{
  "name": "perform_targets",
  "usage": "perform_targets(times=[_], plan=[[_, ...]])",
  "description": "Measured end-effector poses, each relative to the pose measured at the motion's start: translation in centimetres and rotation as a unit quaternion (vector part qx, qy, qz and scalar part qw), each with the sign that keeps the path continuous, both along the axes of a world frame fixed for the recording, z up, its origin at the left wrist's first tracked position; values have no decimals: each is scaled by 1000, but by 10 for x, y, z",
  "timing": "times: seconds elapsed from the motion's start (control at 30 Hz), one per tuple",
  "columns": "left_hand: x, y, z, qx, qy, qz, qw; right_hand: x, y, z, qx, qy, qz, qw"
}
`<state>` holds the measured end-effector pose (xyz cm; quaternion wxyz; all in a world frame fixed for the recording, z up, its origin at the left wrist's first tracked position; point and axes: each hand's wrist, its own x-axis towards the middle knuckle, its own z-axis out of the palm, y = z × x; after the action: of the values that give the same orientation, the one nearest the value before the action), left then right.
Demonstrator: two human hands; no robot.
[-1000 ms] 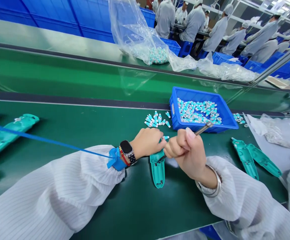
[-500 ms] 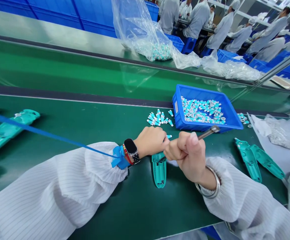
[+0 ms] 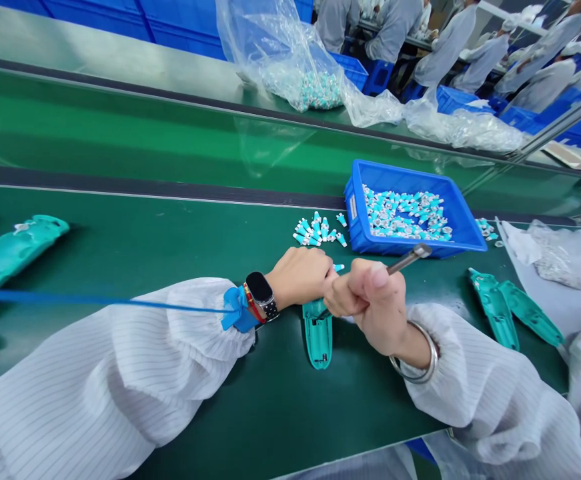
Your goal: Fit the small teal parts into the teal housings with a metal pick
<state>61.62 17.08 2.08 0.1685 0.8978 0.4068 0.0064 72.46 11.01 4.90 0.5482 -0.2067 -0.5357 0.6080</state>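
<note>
My left hand (image 3: 300, 275) is closed over the far end of a teal plastic shell half (image 3: 319, 347); its fingertips are mostly hidden. The shell lies with its hollow side up, and small dark parts show inside. A fist made by my right hand (image 3: 373, 300) grips slim metal tweezers (image 3: 404, 259). Their blunt end points up and right, while the thin tip reaches down into the shell. Both hands touch at the fingers. Just beyond them pokes out a small blue-and-white piece (image 3: 339, 267), partly covered.
A blue bin (image 3: 415, 248) holds many blue-and-white pieces, with a loose pile (image 3: 315, 230) beside it. Teal shells lie at left (image 3: 15, 250) and right (image 3: 495, 310). Clear plastic bags (image 3: 570, 257) sit at right and on the ledge behind. A blue cord (image 3: 120, 300) runs from my left wrist.
The view has shifted slightly, and the blue cord hangs lower. My right hand has edged a little left with the tweezers; the left hand keeps its place on the shell.
</note>
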Motion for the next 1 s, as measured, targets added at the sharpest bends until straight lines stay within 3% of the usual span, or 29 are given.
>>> perform_targets(times=[0.17, 0.37, 0.77, 1.0], plan=[[0, 2, -2, 25, -2, -2, 1000, 10, 3, 14, -8, -2, 6, 1000], [1, 2, -1, 31, 12, 5, 999, 8, 2, 8, -4, -2, 22, 1000], [2, 2, -7, 29, -27, -4, 999, 4, 0, 11, -43, -38, -42, 997], [2, 1, -4, 9, -43, 23, 999, 2, -4, 8, -46, -32, -20, 998]])
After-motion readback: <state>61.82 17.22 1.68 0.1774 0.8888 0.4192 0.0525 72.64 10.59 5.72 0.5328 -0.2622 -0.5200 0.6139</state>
